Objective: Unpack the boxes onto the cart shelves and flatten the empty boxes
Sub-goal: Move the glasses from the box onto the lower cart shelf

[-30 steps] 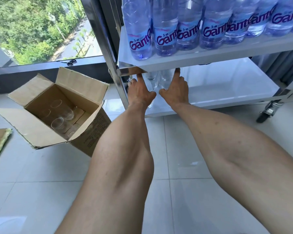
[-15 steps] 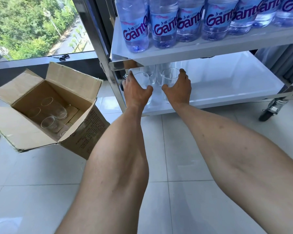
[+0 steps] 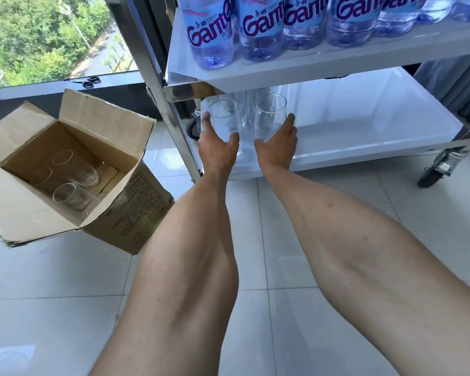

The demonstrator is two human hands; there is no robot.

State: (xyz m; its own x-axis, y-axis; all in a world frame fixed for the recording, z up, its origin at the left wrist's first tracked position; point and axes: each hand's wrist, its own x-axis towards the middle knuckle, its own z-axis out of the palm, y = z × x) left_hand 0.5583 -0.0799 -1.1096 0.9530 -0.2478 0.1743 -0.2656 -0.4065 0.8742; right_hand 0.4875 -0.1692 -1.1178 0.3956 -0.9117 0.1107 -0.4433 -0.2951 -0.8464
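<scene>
We count four glasses [image 3: 270,116] on the lower cart shelf [image 3: 364,137], three glasses [image 3: 75,165] in one open box [image 3: 65,169], and one pair of scissors [image 3: 88,81].

**One head-worn view, looking forward and down**

The single wide-angle camera looks down along both forearms toward the cart's lower shelf [image 3: 364,137], close to the hands. The open cardboard box [image 3: 73,169] sits at the left edge, the window behind it. Straight lines bow near the borders, so the cart's tilt probably comes from the lens.
</scene>
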